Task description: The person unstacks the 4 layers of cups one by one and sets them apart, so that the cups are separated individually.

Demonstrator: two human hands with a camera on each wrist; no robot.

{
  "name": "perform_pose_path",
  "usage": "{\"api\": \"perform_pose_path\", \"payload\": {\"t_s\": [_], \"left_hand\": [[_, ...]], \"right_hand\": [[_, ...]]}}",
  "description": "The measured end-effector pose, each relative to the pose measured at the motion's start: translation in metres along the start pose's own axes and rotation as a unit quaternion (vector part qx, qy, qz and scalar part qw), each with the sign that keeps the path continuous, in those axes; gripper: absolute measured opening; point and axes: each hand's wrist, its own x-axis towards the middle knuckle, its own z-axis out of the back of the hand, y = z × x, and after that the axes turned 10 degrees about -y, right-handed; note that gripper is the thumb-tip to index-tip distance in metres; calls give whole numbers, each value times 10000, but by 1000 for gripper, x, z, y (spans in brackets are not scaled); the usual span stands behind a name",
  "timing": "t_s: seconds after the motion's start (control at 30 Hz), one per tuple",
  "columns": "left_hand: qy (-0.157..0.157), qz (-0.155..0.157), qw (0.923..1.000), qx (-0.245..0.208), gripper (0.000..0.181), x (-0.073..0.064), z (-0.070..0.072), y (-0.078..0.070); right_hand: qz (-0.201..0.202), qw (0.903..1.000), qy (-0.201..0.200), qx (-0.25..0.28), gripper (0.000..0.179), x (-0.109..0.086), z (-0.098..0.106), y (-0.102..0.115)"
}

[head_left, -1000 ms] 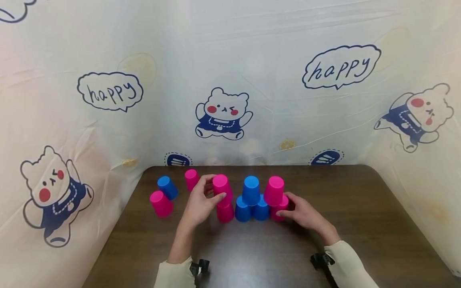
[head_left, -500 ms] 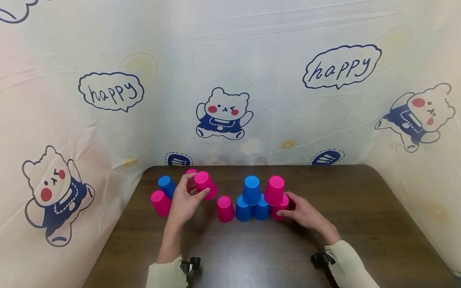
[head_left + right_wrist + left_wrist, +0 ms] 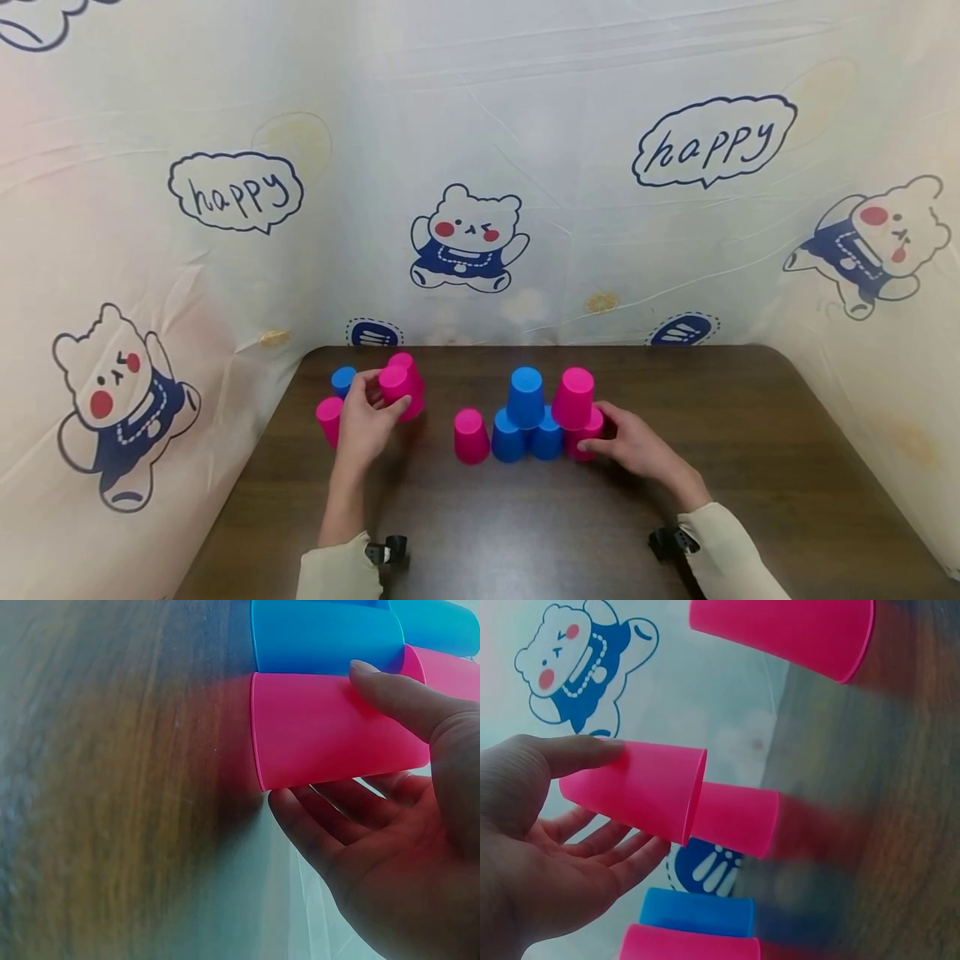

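With our left hand (image 3: 365, 428) we pinch a raised pink cup (image 3: 645, 786) well left of the top blue cup (image 3: 526, 398), our right hand (image 3: 637, 440) gripping a lower pink cup (image 3: 326, 739) to its right, both probably light, stiff and slightly slippery, best taken gently by the sides.
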Motion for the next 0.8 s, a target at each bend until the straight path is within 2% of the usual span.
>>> {"api": "perform_pose_path", "payload": {"t_s": [0.3, 0.53, 0.8], "left_hand": [[-123, 10, 9996, 252, 69, 7, -1, 15], [-152, 243, 9985, 463, 70, 12, -2, 26], [-139, 483, 9964, 679, 71, 13, -2, 31]], "right_hand": [[-44, 10000, -3, 31, 58, 0, 0, -1], [13, 10000, -13, 42, 58, -1, 1, 0], [-30, 10000, 7, 36, 59, -1, 0, 1]]}}
